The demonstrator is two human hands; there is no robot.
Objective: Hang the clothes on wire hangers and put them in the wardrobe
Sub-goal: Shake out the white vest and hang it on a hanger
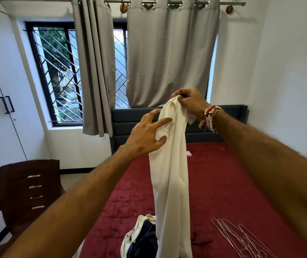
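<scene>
A cream garment (pixel 169 174) hangs limp above the red bed (pixel 232 183), its top edge pinched by the right hand (pixel 189 103). The left hand (pixel 147 135) is open, fingers spread against the cloth beside the label (pixel 168 126). It looks light and floppy, best held at the shoulders; wire hangers (pixel 242 239) lie near right.

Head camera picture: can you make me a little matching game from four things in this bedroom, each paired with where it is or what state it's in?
1 cream garment
2 wire hangers
3 chair
4 wardrobe

A brown, on the floor
B doors closed
C pinched by the right hand
D lying on the red bed

Pairs: 1-C, 2-D, 3-A, 4-B
</scene>
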